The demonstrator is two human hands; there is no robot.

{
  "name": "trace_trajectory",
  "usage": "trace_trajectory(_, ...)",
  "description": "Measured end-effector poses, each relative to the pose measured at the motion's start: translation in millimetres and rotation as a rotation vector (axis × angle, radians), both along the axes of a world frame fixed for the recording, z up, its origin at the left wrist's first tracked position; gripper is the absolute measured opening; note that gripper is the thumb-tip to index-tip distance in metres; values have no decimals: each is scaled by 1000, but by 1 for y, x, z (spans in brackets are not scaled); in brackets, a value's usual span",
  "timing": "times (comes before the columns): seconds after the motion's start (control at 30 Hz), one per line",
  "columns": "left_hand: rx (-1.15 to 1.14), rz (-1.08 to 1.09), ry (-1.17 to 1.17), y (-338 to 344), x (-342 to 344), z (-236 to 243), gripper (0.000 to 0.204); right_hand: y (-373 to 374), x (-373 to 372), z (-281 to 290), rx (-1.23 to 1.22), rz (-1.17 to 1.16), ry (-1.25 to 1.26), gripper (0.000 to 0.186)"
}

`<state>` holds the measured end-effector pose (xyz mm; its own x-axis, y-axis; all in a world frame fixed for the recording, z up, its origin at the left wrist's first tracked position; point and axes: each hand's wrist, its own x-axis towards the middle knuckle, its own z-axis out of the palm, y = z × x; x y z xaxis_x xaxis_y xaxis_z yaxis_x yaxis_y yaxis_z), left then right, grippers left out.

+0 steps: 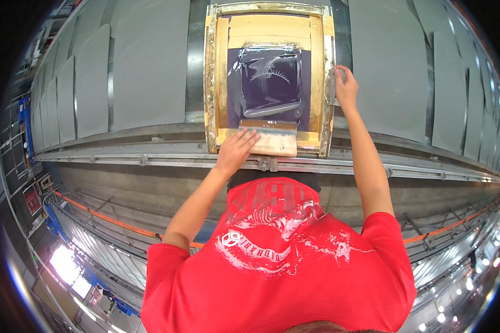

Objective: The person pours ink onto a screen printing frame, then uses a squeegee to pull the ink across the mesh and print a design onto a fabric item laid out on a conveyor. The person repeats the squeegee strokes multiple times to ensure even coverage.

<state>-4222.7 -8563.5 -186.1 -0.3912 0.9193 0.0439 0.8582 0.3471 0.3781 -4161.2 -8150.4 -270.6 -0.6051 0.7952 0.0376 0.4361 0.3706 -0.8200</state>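
head cam: l hand (239,146) grip holding squeegee (278,143); r hand (346,89) at frame (328,55) edge, grip unclear

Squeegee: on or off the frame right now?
On: the squeegee sits at the near end of the frame, with the left hand on it.

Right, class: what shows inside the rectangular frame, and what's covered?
Tan tape borders a dark panel bearing pale curved lines and shiny streaks. The squeegee covers part of the lower end; anything beneath the panel is hidden.

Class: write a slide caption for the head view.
Left hand on the squeegee, right hand at the screen frame, grey sheets either side.
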Motion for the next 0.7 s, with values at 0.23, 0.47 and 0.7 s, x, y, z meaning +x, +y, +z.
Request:
trace_trajectory(0.23,183,136,-100,104,-135,9,37,-14,-19,103,624,424,-133,46)
trace_trajectory(0.47,-49,225,-172,170,-207,33,39,-33,-112,75,409,654,-181,39)
trace_trajectory(0.7,116,125,-105,88,-110,0,39,-120,-7,69,288,622,-111,48)
